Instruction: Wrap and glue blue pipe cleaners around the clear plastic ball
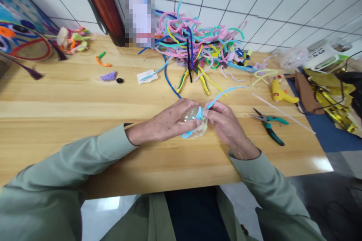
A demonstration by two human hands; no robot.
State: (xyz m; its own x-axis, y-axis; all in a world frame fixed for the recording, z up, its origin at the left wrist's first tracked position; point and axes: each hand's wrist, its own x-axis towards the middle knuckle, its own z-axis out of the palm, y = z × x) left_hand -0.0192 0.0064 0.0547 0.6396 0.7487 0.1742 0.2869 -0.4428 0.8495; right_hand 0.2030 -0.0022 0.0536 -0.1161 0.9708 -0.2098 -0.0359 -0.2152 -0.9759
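Observation:
My left hand (172, 118) is wrapped round a small clear plastic bottle piece (188, 115) lying on its side near the front of the table. Blue bands run across the bottle piece. A light blue pipe cleaner (226, 92) rises from the fingers of my right hand (223, 118), which pinch it at the right end of the bottle piece. Its free end points up and to the right. The fingers cover where the pipe cleaner meets the plastic, so I cannot tell whether it is attached there.
Behind my hands lies a heap of coloured pipe cleaners (195, 39) with yellow-handled pliers (195, 79). To the right are teal-handled pliers (270, 126), a yellow glue gun (283, 92) and a pale strip (285, 113). A red-brown flask (104, 11) stands at the back.

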